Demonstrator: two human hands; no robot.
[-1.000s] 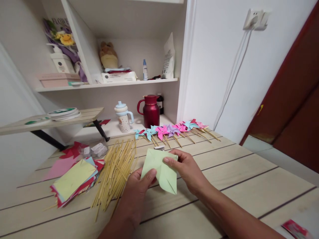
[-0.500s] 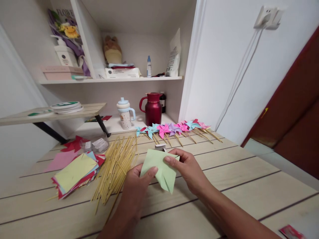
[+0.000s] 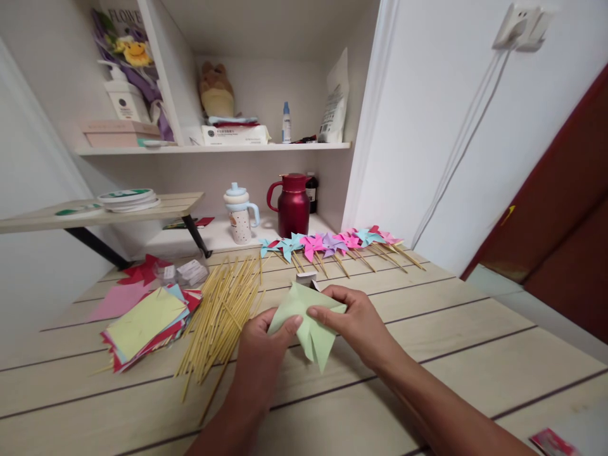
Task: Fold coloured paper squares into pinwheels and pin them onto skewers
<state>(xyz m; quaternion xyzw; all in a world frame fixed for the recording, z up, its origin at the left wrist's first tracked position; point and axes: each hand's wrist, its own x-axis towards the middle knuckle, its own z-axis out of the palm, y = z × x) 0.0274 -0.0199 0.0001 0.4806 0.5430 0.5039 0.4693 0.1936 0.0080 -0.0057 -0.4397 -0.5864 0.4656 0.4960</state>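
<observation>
Both my hands hold a light green folded paper (image 3: 308, 323) just above the wooden table (image 3: 475, 342). My left hand (image 3: 263, 345) pinches its left edge with thumb on top. My right hand (image 3: 354, 323) pinches the paper's upper right flap with fingers closed on it. A pile of thin bamboo sticks (image 3: 221, 320) lies just left of my left hand. A small white object (image 3: 306, 277) sits behind the paper.
A stack of coloured paper squares (image 3: 145, 323) lies at the left. A row of finished paper pinwheels (image 3: 332, 244) lines the table's far edge. A red jug (image 3: 292, 206) and a blue-lidded cup (image 3: 240, 215) stand behind on a low shelf. A side table (image 3: 104, 212) juts in at left.
My right hand has pressed the upper flap of the green paper inward, so the paper looks narrower and more pointed. The view shifted slightly.
</observation>
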